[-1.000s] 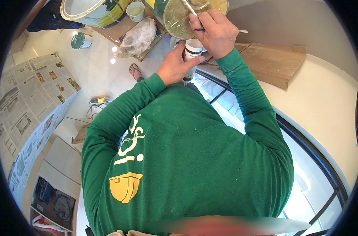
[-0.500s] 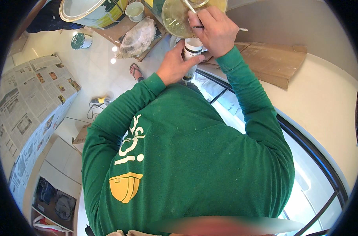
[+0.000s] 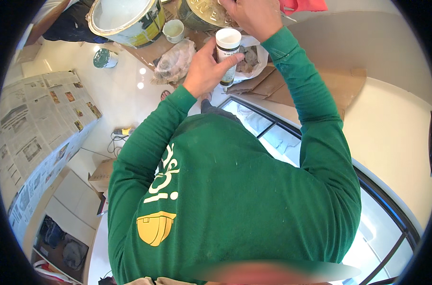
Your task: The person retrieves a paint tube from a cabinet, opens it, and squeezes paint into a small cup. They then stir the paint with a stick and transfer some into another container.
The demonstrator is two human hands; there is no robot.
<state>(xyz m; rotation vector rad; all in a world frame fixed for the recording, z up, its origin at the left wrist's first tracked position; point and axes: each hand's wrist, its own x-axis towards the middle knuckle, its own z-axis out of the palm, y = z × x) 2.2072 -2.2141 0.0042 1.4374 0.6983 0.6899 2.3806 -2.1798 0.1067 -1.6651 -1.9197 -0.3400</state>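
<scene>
My left hand (image 3: 208, 71) is wrapped round a white cylindrical tube (image 3: 228, 52) with dark bands and printing. The tube stands nearly upright, its wide white end up and a narrow tip at its lower end. At the top edge my right hand (image 3: 258, 18) is curled over a round yellowish lid (image 3: 208, 12) on a large can. A thin pale stick (image 3: 289, 18) juts out past this hand; its fingertips are partly cut off by the frame. Just behind the tube lies an open white bag (image 3: 262, 59) with grey-brown lumps in it.
A large paint bucket (image 3: 151, 23), a small pale cup (image 3: 173, 31) and a crumpled plastic bundle (image 3: 176, 61) are at the far left. A green-topped tin (image 3: 105, 58) and a yellow corded power tool (image 3: 123, 131) lie on the floor. Cardboard (image 3: 315, 90) lies to the right.
My right hand has moved up and left, partly out of the frame. The tube in my left hand is more fully in view. The white bag and a red cloth have come into sight.
</scene>
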